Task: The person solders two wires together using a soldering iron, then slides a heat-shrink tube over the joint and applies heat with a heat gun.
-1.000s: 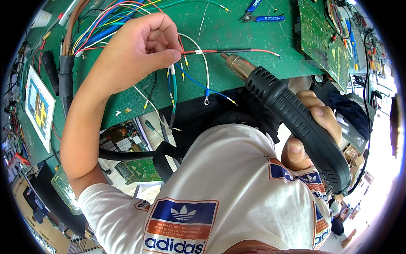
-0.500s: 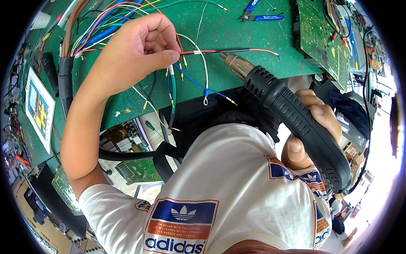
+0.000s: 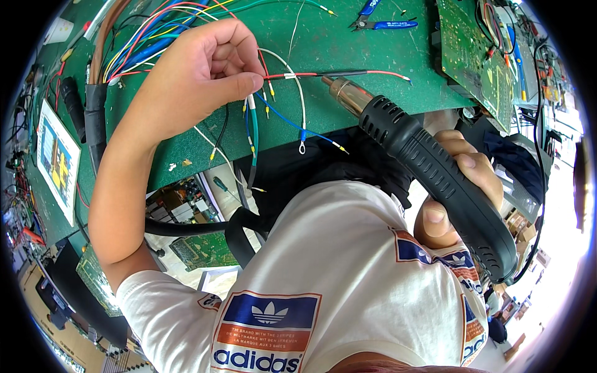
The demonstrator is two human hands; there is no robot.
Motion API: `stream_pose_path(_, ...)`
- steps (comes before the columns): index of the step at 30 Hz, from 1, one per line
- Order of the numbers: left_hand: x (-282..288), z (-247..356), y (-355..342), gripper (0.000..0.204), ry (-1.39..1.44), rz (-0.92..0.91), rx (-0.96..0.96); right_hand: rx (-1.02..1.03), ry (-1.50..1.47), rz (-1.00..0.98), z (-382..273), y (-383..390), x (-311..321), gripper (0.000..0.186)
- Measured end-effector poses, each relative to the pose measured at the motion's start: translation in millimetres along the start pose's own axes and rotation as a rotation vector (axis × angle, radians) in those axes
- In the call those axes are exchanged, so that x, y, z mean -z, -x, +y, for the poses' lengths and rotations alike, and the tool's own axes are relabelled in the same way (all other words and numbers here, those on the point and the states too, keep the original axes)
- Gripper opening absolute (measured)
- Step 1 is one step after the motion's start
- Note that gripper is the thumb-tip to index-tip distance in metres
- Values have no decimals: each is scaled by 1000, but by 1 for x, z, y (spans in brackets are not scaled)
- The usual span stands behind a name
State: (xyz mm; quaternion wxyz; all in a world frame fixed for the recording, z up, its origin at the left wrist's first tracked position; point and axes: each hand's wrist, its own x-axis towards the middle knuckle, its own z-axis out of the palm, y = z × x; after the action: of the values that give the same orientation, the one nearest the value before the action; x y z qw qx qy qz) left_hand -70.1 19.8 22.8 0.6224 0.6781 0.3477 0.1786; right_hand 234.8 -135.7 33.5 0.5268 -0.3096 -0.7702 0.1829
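Note:
Between thumb and fingers, my left hand [image 3: 214, 71] pinches a red wire [image 3: 387, 73] that stretches to the right above the green mat. A black sleeve [image 3: 349, 73] sits around part of this wire, and a white marker sleeve [image 3: 290, 76] lies nearer the hand. My right hand [image 3: 463, 177] is wrapped around the body of a black heat gun [image 3: 444, 180]. Its metal nozzle [image 3: 348, 94] points up and left, with the tip close to the black sleeve. Several loose wires with crimped ends, among them a blue wire [image 3: 298, 124] and a white wire with a ring terminal [image 3: 303, 133], hang below my left hand.
Blue-handled cutters [image 3: 388, 25] lie at the far side of the green mat [image 3: 336, 46]. A green circuit board [image 3: 476, 62] stands at the right. On the left are a thick cable bundle [image 3: 96, 112] and a printed sheet [image 3: 57, 160]. The gun's black cord [image 3: 540, 205] runs up the right.
Almost nothing differs. The heat gun's nozzle has shifted very slightly to the left along the wire, while both hands keep their hold.

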Motion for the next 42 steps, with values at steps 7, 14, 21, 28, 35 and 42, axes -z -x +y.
stream_pose_path(7,1,0,0,21,5,-2,-2,-4,6,6,0,-1,-1,68)
stream_pose_path(14,0,1,0,21,6,1,3,-17,-10,23,-1,1,-1,68)
stream_pose_path(21,0,1,0,21,3,3,8,-21,-10,34,-2,2,-1,68)
stream_pose_path(28,0,2,0,21,10,0,28,4,5,15,0,0,1,66)
stream_pose_path(35,0,1,-1,22,20,6,32,29,29,21,2,0,1,65)
stream_pose_path(42,0,1,0,22,23,4,24,47,25,40,4,-1,0,63)
